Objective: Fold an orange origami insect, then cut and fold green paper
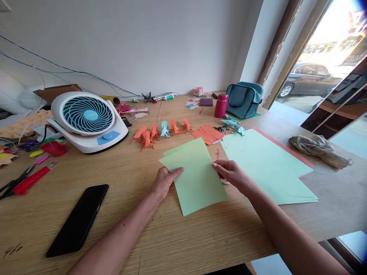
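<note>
Light green paper sheets [197,179], slightly fanned at the top, are held up over the wooden table between both hands. My left hand [167,180] grips their left edge, with the thumb on top and the fingers hidden underneath. At the right edge, my right hand [229,172] pinches the same sheets between thumb and fingers. To the right, larger light green sheets [266,164] lie flat, partly over a red sheet [298,156]. Folded orange paper figures [146,139] and a light blue one [164,130] stand behind the held sheets, beside flat orange papers [208,133].
A white fan [88,114] sits back left, with a red cutter [31,181] and scissors [17,181] at far left. The black phone [77,219] lies front left. Back right are a pink bottle [221,105] and teal bag [243,99]; a crumpled cloth [319,151] lies far right.
</note>
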`<state>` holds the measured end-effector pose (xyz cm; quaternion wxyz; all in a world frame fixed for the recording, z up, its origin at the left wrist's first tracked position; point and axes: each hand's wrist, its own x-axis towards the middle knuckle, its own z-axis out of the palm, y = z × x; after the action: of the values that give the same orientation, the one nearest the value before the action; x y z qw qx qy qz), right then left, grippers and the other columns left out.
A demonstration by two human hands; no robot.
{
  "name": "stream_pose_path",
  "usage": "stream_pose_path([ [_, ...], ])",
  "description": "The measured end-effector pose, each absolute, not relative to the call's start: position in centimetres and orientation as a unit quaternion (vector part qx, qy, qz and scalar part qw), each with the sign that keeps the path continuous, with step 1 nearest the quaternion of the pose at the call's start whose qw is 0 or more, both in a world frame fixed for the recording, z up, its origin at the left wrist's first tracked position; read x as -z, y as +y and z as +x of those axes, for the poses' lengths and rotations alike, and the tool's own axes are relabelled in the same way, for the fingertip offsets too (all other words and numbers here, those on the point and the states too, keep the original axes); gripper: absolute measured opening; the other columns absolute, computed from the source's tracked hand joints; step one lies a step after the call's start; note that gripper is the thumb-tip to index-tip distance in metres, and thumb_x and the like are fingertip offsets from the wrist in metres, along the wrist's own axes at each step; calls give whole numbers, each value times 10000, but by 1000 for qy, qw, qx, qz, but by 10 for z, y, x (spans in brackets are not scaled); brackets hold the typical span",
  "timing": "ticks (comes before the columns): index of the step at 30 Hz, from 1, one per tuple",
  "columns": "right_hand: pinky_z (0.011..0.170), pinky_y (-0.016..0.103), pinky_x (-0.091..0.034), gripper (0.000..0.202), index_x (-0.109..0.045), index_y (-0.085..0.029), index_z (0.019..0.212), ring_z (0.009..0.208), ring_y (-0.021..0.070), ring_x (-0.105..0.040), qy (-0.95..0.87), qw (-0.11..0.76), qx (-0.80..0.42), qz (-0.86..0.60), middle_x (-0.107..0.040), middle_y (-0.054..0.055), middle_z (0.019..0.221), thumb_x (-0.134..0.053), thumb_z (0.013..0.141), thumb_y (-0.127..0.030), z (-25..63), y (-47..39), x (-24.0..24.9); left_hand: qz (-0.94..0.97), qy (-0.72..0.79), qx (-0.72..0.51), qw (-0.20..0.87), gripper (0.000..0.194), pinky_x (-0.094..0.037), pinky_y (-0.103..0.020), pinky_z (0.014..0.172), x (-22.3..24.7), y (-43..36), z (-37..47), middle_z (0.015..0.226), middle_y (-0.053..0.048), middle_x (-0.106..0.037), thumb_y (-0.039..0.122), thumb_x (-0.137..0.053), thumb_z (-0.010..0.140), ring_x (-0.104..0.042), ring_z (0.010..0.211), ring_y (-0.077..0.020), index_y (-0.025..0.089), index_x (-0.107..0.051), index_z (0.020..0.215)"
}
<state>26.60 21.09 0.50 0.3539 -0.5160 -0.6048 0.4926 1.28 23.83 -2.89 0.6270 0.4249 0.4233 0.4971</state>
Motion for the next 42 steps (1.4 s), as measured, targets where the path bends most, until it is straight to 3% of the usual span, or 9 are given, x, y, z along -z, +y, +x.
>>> stream_pose_path([
  [6,501,254,-209,520,-429,-216,664,546,107,-249,-605,376,-473,-519,-307,-52,610,-476,888,-683,264,213,-3,438,429,-498,613,516,-546,-389,884,29,238,13,1009,-124,-780,393,-918,592,-713,939,-269,114,-765,997],
  [10,500,258,-242,442,-514,-209,695,541,115,-294,-611,398,-409,-549,-349,-42,601,-483,889,-605,261,217,4,442,439,-488,611,534,-542,-374,888,29,239,11,1027,-117,-779,402,-920,586,-711,939,-257,129,-761,1017],
  [16,558,269,-277,306,-452,-213,640,595,131,-310,-625,431,-261,-596,-372,-37,602,-474,872,-412,259,222,10,453,469,-475,591,507,-533,-362,852,37,246,9,895,-109,-784,503,-900,575,-704,862,-250,116,-778,879],
  [22,600,271,-335,292,-497,-212,653,614,144,-376,-619,432,-171,-633,-461,-21,607,-431,877,-387,272,231,15,456,502,-491,548,510,-512,-329,808,40,246,4,801,-84,-768,567,-886,547,-681,815,-234,119,-760,757],
  [30,670,298,-430,309,-713,-189,858,744,206,-609,-615,364,-120,-689,-720,60,809,-440,864,-332,346,258,15,425,520,-505,542,547,-539,-326,746,28,234,-29,823,-89,-766,541,-885,569,-699,802,-236,116,-741,880],
  [38,603,309,-451,312,-769,-155,866,679,223,-642,-622,267,-75,-732,-754,91,772,-498,821,-303,436,287,25,401,528,-523,536,551,-529,-303,740,32,236,-46,834,-86,-766,546,-884,573,-693,824,-226,121,-743,895],
  [42,635,347,-445,364,-766,-125,999,699,243,-648,-630,233,-36,-740,-754,151,861,-470,850,-275,452,298,29,400,532,-521,534,539,-530,-311,759,34,235,-47,856,-94,-770,559,-874,585,-697,840,-237,121,-752,874],
])
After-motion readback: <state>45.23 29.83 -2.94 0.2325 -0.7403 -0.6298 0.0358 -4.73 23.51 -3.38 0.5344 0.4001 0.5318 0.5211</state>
